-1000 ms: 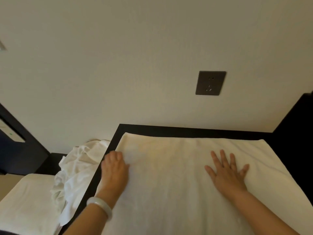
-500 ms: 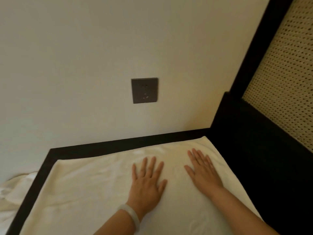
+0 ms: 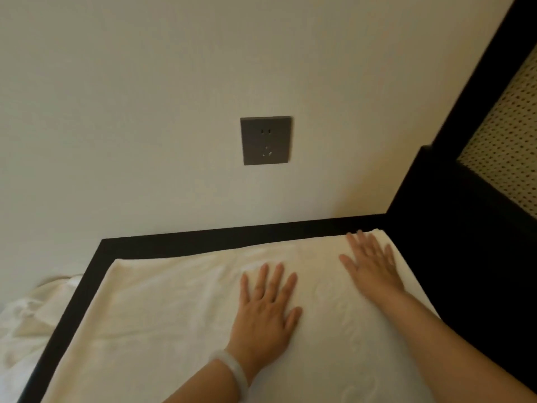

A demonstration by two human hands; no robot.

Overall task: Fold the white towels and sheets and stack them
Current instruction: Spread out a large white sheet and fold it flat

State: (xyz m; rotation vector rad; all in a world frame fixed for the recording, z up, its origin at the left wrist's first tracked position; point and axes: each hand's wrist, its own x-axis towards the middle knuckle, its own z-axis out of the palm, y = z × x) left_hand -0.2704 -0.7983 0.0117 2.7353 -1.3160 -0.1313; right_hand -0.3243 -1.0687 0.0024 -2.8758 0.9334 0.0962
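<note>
Both lie flat, fingers spread: your left hand (image 3: 266,309) at lower centre, your right hand (image 3: 372,263) on the right corner of the white towel (image 3: 174,315), which covers the black bench (image 3: 203,237); a crumpled sheet (image 3: 29,315) sits lower left.

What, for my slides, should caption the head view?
Left hand and right hand press flat a white cloth towel on a black-framed table.

My left hand (image 3: 266,309), which a second ago rested at the left edge of the towel (image 3: 174,315), now lies flat with fingers spread near the middle of the cloth. My right hand (image 3: 372,263), close beside it half a second ago, has slid away to its right and forward, fingertips now at the towel's far corner, widening the gap between the two
</note>
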